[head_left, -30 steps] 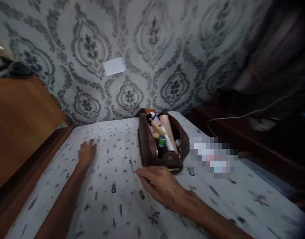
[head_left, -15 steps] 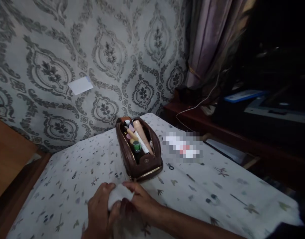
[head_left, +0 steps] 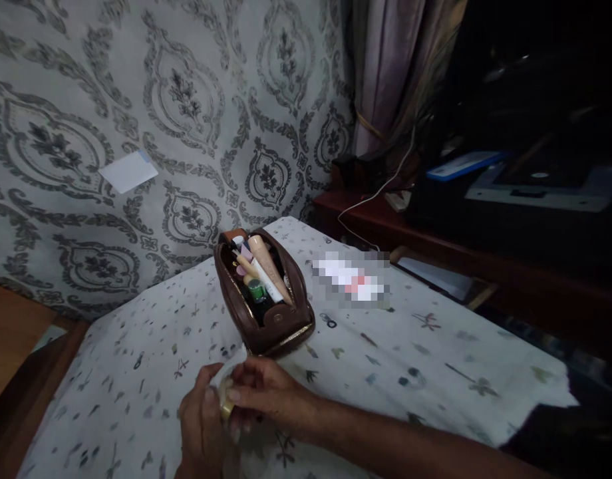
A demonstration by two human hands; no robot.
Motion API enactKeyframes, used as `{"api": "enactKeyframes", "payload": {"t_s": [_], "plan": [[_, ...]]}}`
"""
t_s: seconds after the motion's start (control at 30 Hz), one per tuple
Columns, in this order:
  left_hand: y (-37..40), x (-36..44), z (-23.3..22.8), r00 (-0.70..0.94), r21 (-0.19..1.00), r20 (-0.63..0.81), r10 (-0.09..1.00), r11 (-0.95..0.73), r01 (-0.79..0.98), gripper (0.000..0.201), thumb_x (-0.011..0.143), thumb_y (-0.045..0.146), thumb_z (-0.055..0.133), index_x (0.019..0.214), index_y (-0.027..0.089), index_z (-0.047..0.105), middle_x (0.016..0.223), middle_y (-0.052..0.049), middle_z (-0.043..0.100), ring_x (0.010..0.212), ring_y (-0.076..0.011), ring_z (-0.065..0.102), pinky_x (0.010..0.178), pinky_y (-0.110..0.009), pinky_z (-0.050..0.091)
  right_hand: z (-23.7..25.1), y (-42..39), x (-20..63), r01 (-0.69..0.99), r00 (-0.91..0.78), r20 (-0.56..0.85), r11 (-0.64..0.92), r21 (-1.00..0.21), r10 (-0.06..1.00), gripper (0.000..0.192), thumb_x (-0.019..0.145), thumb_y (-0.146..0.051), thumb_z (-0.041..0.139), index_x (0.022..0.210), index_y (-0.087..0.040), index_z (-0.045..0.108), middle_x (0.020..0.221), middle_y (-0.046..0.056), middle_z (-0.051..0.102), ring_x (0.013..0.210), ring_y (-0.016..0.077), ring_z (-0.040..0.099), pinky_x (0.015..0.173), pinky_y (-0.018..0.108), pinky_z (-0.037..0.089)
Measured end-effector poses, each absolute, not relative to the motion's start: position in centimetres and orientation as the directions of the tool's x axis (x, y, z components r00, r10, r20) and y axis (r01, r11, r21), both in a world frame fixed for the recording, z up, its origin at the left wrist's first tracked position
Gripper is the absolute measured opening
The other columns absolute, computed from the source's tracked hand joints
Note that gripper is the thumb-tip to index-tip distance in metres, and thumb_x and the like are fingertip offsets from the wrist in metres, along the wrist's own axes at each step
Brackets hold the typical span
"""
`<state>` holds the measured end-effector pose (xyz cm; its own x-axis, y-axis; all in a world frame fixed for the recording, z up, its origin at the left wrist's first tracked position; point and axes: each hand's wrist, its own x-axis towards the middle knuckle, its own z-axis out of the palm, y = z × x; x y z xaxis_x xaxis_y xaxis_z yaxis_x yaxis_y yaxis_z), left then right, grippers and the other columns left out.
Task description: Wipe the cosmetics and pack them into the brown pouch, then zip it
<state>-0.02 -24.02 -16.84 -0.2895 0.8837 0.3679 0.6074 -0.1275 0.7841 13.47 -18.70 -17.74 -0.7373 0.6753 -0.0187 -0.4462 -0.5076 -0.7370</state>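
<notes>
My left hand (head_left: pixel 201 416) is closed round a crumpled white tissue (head_left: pixel 235 362), low in the view. Close against it, my right hand (head_left: pixel 281 399) pinches a small container with a gold-coloured end (head_left: pixel 227 404); the fingers cover most of it, so its exact kind is unclear. Just beyond both hands stands a brown leather makeup bag (head_left: pixel 286 326), unzipped. Inside it lie a beige tube (head_left: pixel 269 266), a white tube (head_left: pixel 267 283), a green-lidded jar (head_left: pixel 257 290) and several other cosmetics.
The bag rests on a white patterned bedsheet (head_left: pixel 151 386). Right of it lies a blurred-out white and red item (head_left: pixel 350 276). A dark red ledge (head_left: pixel 330 206) with a white cable (head_left: pixel 370 196) runs along the right. Patterned wallpaper (head_left: pixel 186 100) rises behind.
The gold-coloured end now shows between my hands, and the tissue sticks up more beyond the fingers. The view has turned slightly right; the bag keeps its place on the sheet.
</notes>
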Motion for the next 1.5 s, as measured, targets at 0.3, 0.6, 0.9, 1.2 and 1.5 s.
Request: {"api": "enactKeyframes", "payload": {"t_s": [0.3, 0.6, 0.9, 1.2, 1.5], "plan": [[-23.6, -1.9, -18.6, -0.31, 0.856, 0.263, 0.914, -0.073, 0.511, 0.046, 0.093, 0.059, 0.042, 0.106, 0.021, 0.064, 0.078, -0.002, 0.073, 0.071, -0.0222, 0.069, 0.061, -0.03, 0.055, -18.2, -18.7, 13.8, -0.369, -0.604, 0.109, -0.156, -0.916, 0.789, 0.052, 0.057, -0.037, 0.088, 0.096, -0.02, 0.06, 0.087, -0.003, 0.063, 0.082, 0.014, 0.058, 0.072, 0.025, 0.045], [-23.9, -2.9, -20.0, -0.096, 0.602, 0.515, 0.852, -0.28, 0.748, 0.046, 0.096, 0.05, 0.042, 0.128, 0.024, 0.063, 0.126, -0.007, 0.069, 0.115, -0.0269, 0.064, 0.093, -0.039, 0.054, -17.0, -18.4, 14.4, -0.321, -0.517, 0.147, -0.032, -0.947, 0.843, 0.054, 0.054, -0.053, 0.088, 0.08, -0.02, 0.054, 0.072, -0.007, 0.054, 0.067, 0.0114, 0.049, 0.061, 0.023, 0.039], [-24.3, -2.8, -19.7, -0.013, 0.514, 0.587, 0.81, -0.36, 0.779, 0.044, 0.101, 0.034, 0.036, 0.139, 0.023, 0.056, 0.116, -0.006, 0.07, 0.097, -0.0202, 0.067, 0.075, -0.03, 0.054, -17.1, -18.1, 14.3, -0.36, -0.569, 0.104, -0.134, -0.923, 0.815, 0.053, 0.048, -0.043, 0.092, 0.084, -0.018, 0.063, 0.075, -0.007, 0.057, 0.072, 0.0109, 0.049, 0.063, 0.023, 0.037], [-24.6, -0.8, -17.2, -0.288, 0.774, 0.407, 0.867, -0.16, 0.613, 0.052, 0.099, 0.052, 0.036, 0.127, 0.02, 0.066, 0.124, -0.006, 0.067, 0.115, -0.0227, 0.06, 0.096, -0.033, 0.047, -16.9, -18.3, 14.1, -0.427, -0.713, -0.067, -0.508, -0.748, 0.698, 0.066, 0.036, -0.038, 0.098, 0.087, -0.016, 0.062, 0.08, -0.005, 0.066, 0.074, 0.0094, 0.057, 0.075, 0.024, 0.044], [-24.8, 0.5, -13.9, -0.475, 0.91, 0.226, 0.85, -0.01, 0.415, 0.056, 0.092, 0.062, 0.046, 0.121, 0.021, 0.07, 0.12, -0.006, 0.069, 0.111, -0.021, 0.061, 0.098, -0.03, 0.046, -17.1, -18.7, 13.7, -0.473, -0.767, -0.041, -0.608, -0.637, 0.64, 0.061, 0.05, -0.04, 0.096, 0.096, -0.014, 0.065, 0.082, -0.001, 0.072, 0.059, 0.0088, 0.066, 0.057, 0.02, 0.048]]}}
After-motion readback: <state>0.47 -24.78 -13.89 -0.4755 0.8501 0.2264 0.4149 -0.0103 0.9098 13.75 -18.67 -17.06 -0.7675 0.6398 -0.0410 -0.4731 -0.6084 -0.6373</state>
